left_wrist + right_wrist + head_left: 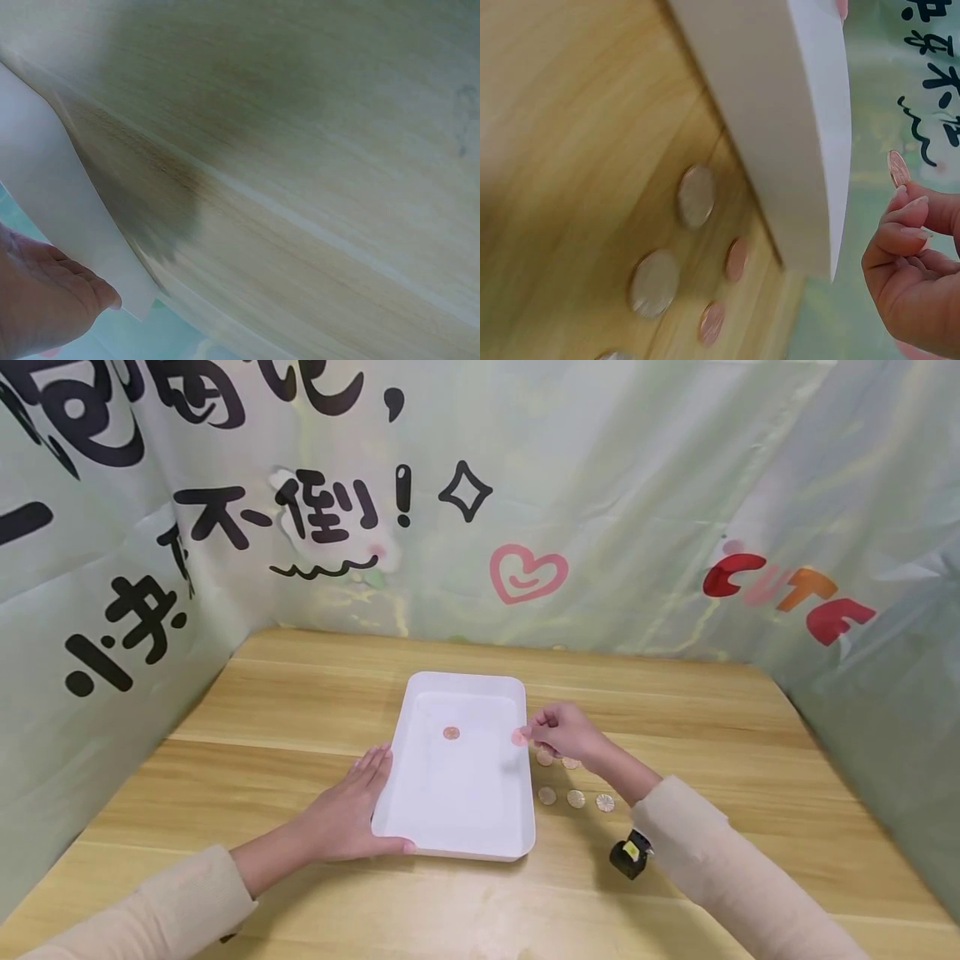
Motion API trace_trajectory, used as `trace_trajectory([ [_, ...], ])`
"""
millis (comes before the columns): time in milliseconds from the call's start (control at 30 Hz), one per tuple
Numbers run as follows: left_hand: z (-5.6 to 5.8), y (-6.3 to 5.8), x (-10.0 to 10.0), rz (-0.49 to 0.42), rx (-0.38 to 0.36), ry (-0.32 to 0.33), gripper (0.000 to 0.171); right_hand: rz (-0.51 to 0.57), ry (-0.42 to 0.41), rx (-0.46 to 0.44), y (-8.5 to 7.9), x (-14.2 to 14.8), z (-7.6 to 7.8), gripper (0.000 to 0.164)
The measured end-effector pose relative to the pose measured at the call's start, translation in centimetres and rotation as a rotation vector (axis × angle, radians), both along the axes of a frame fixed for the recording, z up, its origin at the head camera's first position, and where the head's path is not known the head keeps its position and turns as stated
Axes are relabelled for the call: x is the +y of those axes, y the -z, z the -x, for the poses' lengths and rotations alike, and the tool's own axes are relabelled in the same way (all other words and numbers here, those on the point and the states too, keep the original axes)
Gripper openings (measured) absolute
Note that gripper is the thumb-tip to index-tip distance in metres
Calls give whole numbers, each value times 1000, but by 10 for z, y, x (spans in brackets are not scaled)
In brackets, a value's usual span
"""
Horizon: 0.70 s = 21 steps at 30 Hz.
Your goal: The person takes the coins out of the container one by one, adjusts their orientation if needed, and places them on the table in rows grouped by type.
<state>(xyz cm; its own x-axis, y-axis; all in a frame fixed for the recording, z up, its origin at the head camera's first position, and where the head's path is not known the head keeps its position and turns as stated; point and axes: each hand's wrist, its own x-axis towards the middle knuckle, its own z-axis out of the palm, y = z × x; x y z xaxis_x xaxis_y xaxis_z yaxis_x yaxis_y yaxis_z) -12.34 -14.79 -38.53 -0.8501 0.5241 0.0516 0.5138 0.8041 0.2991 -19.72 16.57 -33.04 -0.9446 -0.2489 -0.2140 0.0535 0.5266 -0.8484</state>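
My right hand (564, 732) pinches a copper-coloured coin (898, 168) between thumb and fingertips, held over the right rim of a white tray (468, 802). Inside the tray, a single copper-coloured coin (451, 733) lies flat towards the far half. On the left, my left hand (348, 814) rests against the tray's near left corner, its fingers extended along the side and the thumb at the near edge. Two copper-coloured coins (736, 259) lie on the table just right of the tray, partly under my right hand in the head view. Nearer are several silvery coins (576, 798) in a row.
The wooden table (300, 693) is enclosed by a pale printed cloth (637, 485) at the back and sides. A small black device (630, 854) with a yellow patch shows beside my right cuff.
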Motion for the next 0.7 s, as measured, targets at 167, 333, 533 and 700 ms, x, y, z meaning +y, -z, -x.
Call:
trace_trajectory([
  [167,0,2,1,-2,-16,-11,120,9,10,-6,3,20,-6,12],
  [333,1,2,1,8,-10,-10,120,-29,42,1,4,35,-12,11],
  [533,1,1,1,11,-11,-11,120,-34,57,-10,7,52,-18,14],
  [700,1,1,1,9,-11,-11,119,-31,62,-18,9,68,-23,17],
])
